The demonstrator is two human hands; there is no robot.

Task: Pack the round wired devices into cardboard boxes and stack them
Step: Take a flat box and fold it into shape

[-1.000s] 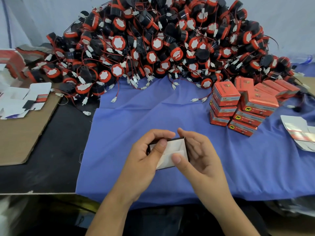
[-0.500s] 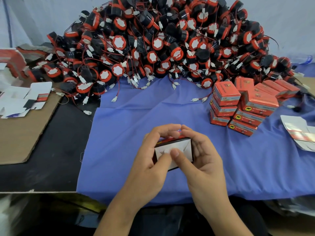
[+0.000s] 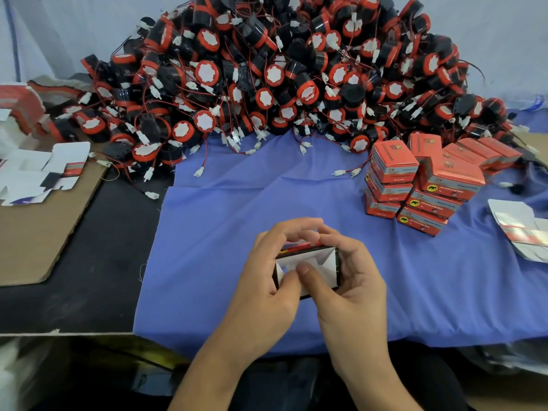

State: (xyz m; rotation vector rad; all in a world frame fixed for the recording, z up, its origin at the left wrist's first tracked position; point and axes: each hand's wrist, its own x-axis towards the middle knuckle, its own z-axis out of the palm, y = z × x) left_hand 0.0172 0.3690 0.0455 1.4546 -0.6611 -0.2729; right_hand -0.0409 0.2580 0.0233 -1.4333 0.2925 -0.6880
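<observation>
Well, red box [image 3: 310, 258], white flaps [image 3: 329, 264].

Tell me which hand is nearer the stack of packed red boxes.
Right. The right hand grips the open box on the side toward the stack of red boxes; the left hand grips its opposite side, farther away.

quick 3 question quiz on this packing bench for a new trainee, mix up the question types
1. True or false: the left hand and the right hand both hold the small box.
2. Where do the stacked red boxes stand?
A) left of the hands
B) right of the hands, beside the pile of round wired devices
C) between the hands and the person
3. Fill in: the cloth under the hands is ___.

Key: 1 true; 2 B; 3 blue.
</observation>
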